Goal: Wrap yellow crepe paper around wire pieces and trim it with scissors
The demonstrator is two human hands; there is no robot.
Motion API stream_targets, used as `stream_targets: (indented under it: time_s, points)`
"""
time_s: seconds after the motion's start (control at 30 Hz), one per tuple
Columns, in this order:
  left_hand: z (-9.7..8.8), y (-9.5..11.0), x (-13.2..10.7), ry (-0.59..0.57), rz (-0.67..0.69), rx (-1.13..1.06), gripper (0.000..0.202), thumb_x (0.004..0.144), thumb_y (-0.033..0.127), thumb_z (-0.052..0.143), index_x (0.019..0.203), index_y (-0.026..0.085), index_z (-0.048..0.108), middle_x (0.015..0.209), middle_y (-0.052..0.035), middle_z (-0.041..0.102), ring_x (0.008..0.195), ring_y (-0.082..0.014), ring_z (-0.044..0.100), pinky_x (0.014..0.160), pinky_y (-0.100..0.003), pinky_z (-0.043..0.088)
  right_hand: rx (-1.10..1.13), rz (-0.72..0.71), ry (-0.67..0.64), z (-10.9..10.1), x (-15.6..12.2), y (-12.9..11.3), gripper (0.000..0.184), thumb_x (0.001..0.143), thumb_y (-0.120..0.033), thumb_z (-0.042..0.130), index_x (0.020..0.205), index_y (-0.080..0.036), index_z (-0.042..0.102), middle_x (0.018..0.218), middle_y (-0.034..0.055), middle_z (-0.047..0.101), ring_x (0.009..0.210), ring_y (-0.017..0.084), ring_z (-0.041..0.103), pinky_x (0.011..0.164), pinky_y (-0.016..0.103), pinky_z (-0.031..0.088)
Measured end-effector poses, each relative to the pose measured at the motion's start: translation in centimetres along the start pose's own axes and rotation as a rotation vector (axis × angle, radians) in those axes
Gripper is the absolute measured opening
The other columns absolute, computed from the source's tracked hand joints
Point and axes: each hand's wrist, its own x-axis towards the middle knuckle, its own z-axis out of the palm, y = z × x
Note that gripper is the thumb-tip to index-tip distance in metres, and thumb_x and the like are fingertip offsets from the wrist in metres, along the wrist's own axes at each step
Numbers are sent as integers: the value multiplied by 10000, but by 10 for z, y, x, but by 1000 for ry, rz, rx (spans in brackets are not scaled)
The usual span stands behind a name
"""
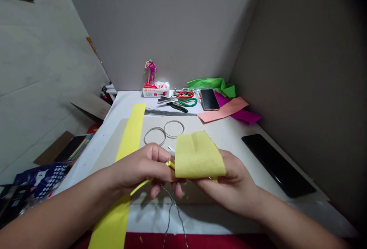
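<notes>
Two bare forearms (54,212) closest to the lens, coming in from the lower corners over a red cloth (177,240). Left hand (140,168) curled closed, pinching a small yellow paper tab (170,164) at the top of a twisted wire (172,210), its two ends hanging toward 6 o'clock. Right hand (229,186) under a folded yellow sheet (197,156), fingers and thumb closed on it; the hands together, the sheet's left edge just beside the pinch. Step in hand, by judgement: yellow paper being worked onto the wire, with the tab needing a firm pinch at the twist.

Just past the hands at 11 o'clock, two wire rings (155,136); at 10 o'clock, a long yellow paper strip (132,134) on a white table cover (126,101). Toward 12 o'clock, a bundle of straight wires (169,113), green-handled scissors (186,102), a phone (210,99), and a pipe-cleaner figure (150,72) above a white box (151,91). At 1 o'clock, salmon paper (223,109) over magenta paper (243,114). Red print on the box too small to read; no other legible writing.
</notes>
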Motion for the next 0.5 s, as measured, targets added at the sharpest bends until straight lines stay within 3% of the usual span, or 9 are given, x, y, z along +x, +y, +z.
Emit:
stream_targets:
  time_s: [0.1, 0.33, 0.4, 0.5]
  points:
    - [-3, -1, 1, -33, -14, 4, 164, 623, 190, 639, 694, 98, 754, 608, -74, 726, 325, -41, 458, 308, -123, 311, -82, -118, -52, -3, -1, 1, 331, 776, -26, 509, 929, -235, 715, 821, 45, 722, 766, 172, 673, 695, 272, 535]
    - [-9, -4, 0, -23, -52, -66, 209, 567, 223, 653, 673, 76, 757, 601, -106, 715, 288, -30, 383, 280, -161, 185, -271, -214, -155, -11, -8, 7, 311, 777, -69, 514, 948, -242, 709, 902, 99, 698, 845, 237, 641, 743, 366, 514]
    - [-8, -4, 0, 42, -54, -84, 195, 535, 239, 684, 635, 83, 742, 547, -73, 680, 317, -31, 378, 308, -164, 190, -269, -245, -150, -11, -9, 10, 288, 784, -80, 534, 947, -248, 702, 911, 98, 690, 863, 246, 628, 764, 379, 498]
    - [-5, -3, -1, 119, -87, -34, 145, 562, 236, 700, 518, 102, 666, 391, 19, 502, 331, -21, 284, 343, -174, 152, -246, -236, -147, -9, -10, 11, 176, 830, -150, 553, 906, -230, 690, 900, 102, 677, 874, 248, 615, 778, 382, 480]
